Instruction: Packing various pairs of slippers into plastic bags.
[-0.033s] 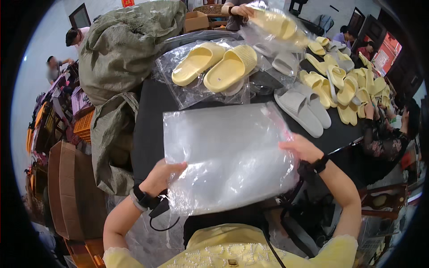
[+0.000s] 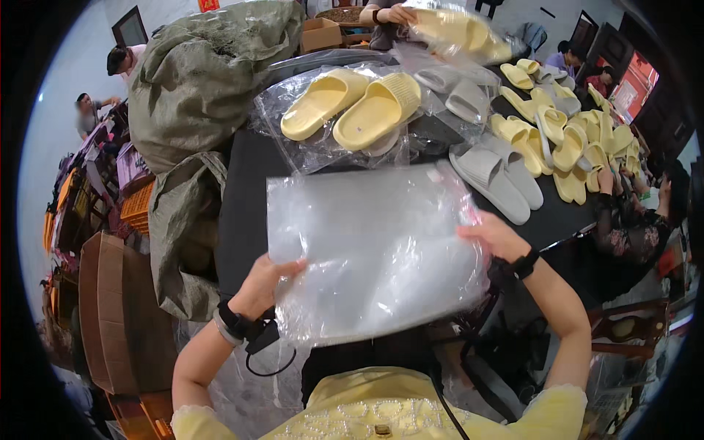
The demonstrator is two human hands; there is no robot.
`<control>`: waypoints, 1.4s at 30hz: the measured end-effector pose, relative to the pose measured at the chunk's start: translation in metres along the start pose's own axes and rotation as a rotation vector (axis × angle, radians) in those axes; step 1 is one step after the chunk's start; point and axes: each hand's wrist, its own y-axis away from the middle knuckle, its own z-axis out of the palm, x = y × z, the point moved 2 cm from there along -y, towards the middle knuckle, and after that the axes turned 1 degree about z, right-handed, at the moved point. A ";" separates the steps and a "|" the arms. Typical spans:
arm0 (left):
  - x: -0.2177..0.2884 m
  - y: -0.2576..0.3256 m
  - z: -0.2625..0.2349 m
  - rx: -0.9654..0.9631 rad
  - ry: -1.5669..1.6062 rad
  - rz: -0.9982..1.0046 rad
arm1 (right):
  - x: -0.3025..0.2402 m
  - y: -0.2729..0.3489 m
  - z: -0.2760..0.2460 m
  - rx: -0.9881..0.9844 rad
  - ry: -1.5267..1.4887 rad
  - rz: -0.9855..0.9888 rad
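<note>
A flat stack of clear plastic bags (image 2: pixel 374 249) is held up in front of me, over the near edge of the black-covered table (image 2: pixel 249 191). My left hand (image 2: pixel 258 287) grips its left side, thumb on top. At its right edge, by a pinkish strip, my right hand (image 2: pixel 499 236) is closed on it too. Beyond the bags, a pair of yellow slide slippers (image 2: pixel 370 121) lies on clear plastic. Two grey slippers (image 2: pixel 493 183) rest side by side just past my right hand.
Many yellow and grey slippers (image 2: pixel 572 154) pile up at the right, where another person's hand (image 2: pixel 606 180) reaches in. Across the table a co-worker's hand (image 2: pixel 398 15) holds bagged yellow slippers (image 2: pixel 455 33). A large green sack (image 2: pixel 205 73) and cardboard box (image 2: pixel 125 315) stand left.
Both my hands and the bags have risen slightly, away from me. The co-worker's bagged slippers have shifted a little.
</note>
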 end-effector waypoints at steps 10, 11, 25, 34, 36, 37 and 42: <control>-0.030 -0.021 -0.011 0.250 -0.253 0.290 | 0.004 -0.020 -0.005 0.090 0.260 0.003; -0.027 -0.016 -0.012 0.433 -0.511 0.433 | -0.003 -0.013 -0.006 0.124 0.335 -0.011; -0.031 0.000 0.019 -0.041 -1.349 0.754 | -0.045 0.031 0.041 -0.393 1.353 -0.287; -0.030 0.031 0.035 0.298 -1.441 0.826 | -0.173 -0.054 0.082 -0.152 0.272 -0.014; -0.039 0.029 0.040 0.270 -1.411 0.806 | -0.146 -0.088 0.086 -0.177 0.059 0.118; -0.044 0.022 0.046 0.239 -1.398 0.793 | -0.128 -0.106 0.082 -0.175 -0.026 0.150; -0.060 0.010 0.037 0.238 -1.331 0.763 | -0.085 -0.166 0.133 -0.122 -0.240 0.270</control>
